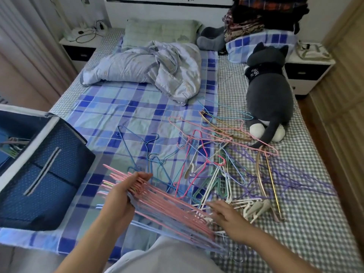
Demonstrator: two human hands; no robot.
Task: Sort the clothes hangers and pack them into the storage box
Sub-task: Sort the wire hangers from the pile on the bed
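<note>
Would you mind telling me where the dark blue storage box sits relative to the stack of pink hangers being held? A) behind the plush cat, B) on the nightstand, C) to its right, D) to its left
D: the storage box stands at the bed's left edge, left of the pink hanger stack gripped by the left hand.

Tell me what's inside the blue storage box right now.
Through the open top of the storage box, at the left edge, a few hangers lie inside. The near wall and the frame edge hide the rest of the interior.
</note>
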